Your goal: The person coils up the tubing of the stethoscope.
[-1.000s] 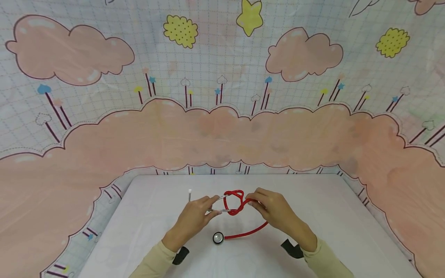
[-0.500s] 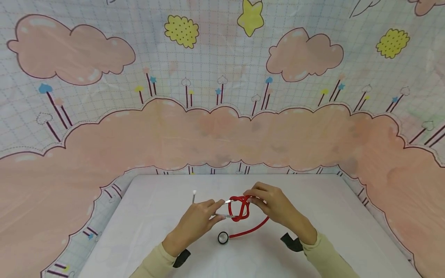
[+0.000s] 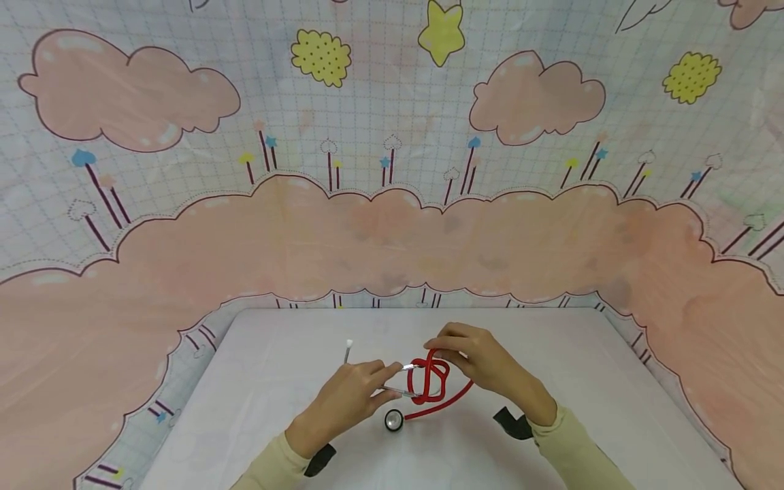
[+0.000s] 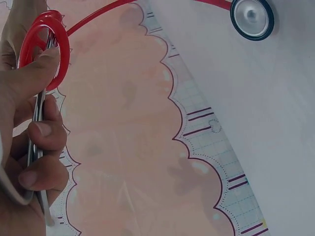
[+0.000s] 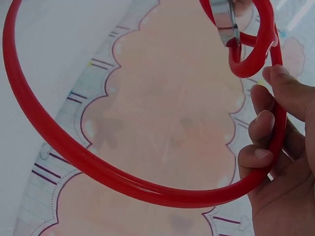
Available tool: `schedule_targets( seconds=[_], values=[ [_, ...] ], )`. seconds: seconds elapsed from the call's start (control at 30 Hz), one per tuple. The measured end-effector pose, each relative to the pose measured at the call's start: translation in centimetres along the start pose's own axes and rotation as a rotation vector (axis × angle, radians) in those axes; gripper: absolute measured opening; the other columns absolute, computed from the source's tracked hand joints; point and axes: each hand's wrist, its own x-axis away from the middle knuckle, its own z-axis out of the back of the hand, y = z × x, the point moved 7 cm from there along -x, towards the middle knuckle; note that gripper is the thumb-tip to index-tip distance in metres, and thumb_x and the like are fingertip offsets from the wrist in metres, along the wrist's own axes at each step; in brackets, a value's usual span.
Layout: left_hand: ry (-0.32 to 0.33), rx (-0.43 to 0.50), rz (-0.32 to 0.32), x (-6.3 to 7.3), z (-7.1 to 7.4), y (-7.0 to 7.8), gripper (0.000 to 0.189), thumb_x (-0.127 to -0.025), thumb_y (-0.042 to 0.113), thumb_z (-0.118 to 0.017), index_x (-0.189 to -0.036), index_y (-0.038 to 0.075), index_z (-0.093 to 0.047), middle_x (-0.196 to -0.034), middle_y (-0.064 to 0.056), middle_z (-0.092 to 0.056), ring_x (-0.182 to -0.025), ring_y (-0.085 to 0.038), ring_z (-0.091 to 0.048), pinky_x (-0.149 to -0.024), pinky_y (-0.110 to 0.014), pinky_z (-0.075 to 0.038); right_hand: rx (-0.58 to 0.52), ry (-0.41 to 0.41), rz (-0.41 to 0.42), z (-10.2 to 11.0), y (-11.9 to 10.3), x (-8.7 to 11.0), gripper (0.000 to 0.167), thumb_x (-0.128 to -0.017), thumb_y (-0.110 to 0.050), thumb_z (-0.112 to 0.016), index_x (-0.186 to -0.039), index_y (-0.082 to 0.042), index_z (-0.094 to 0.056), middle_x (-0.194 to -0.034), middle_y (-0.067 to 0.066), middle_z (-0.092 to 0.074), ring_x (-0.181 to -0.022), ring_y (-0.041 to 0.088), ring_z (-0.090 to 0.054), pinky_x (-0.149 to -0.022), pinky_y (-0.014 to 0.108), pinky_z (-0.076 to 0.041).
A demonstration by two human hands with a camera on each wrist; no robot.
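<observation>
In right-wrist view, fingers [image 5: 262, 124] curled round red tubing [image 5: 147, 193], head view unclear

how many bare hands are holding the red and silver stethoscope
2: the bare left hand grips the slim silver metal tubes, the bare right hand holds the glossy red tubing.

Head view forward and down, wrist views nearer, red stethoscope [image 5: 162, 197] in all.

Over the worktop [image 3: 282, 340], the loops of stethoscope tubing [image 3: 427, 381] sit between your left hand [image 3: 349, 396] and right hand [image 3: 480, 355], with the chest piece [image 3: 394, 420] nearer you.
</observation>
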Motion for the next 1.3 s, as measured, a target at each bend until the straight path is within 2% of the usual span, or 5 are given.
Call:
schedule_targets(
  seconds=[0.33,0.73,0.97,1.17,1.3],
  values=[
    [0.018,0.035,-0.065,-0.2,0.1,0.5,0.041,-0.084,0.033,-0.077,-0.118,0.013,-0.069,-0.082,0.005,-0.069,-0.065,-0.003,-0.063,-0.061,-0.01,-0.049,-0.016,-0.009,0.0,0.0,0.3,-0.1,0.029,-0.083,-0.007,-0.076,-0.111,-0.015,-0.075,-0.095,-0.002,-0.069,-0.086,0.011,-0.067,-0.072,0.019,-0.057],
    [0.079,0.11,-0.073,-0.2,0.5,0.5,0.041,-0.084,0.033,-0.077,-0.118,0.012,-0.068,-0.083,0.005,-0.071,-0.072,-0.005,-0.07,-0.066,-0.012,-0.053,-0.099,0.05,-0.074,0.2,1.5,-0.5,0.024,-0.082,-0.01,-0.077,-0.106,-0.014,-0.075,-0.087,-0.005,-0.069,-0.073,0.003,-0.054,-0.062,0.017,-0.05],
    [0.154,0.158,-0.076,-0.4,0.8,0.2,0.039,-0.083,0.031,-0.078,-0.116,0.01,-0.068,-0.081,0.005,-0.07,-0.07,-0.003,-0.068,-0.064,-0.009,-0.05,-0.263,0.077,-0.169,-0.8,3.2,-0.4,0.021,-0.086,-0.008,-0.073,-0.107,-0.009,-0.075,-0.088,0.002,-0.07,-0.075,0.004,-0.057,-0.066,0.02,-0.055],
    [0.212,0.278,-0.025,-0.4,0.3,-0.6,0.038,-0.08,0.025,-0.08,-0.114,0.01,-0.07,-0.071,0.007,-0.059,-0.061,-0.001,-0.047,-0.056,-0.004,-0.035,-0.313,0.076,-0.271,-1.8,3.9,-0.2,0.023,-0.09,-0.001,-0.066,-0.112,-0.003,-0.072,-0.087,0.007,-0.068,-0.072,0.004,-0.051,-0.061,0.019,-0.051],
    [0.274,0.348,0.004,-0.5,0.3,-1.1,0.039,-0.078,0.022,-0.082,-0.114,0.009,-0.07,-0.071,0.007,-0.057,-0.062,-0.001,-0.044,-0.055,-0.006,-0.036,-0.348,0.072,-0.347,-1.8,3.2,-0.3,0.024,-0.094,-0.001,-0.061,-0.117,0.0,-0.07,-0.094,0.013,-0.071,-0.079,0.005,-0.056,-0.07,0.021,-0.055]
  ],
)
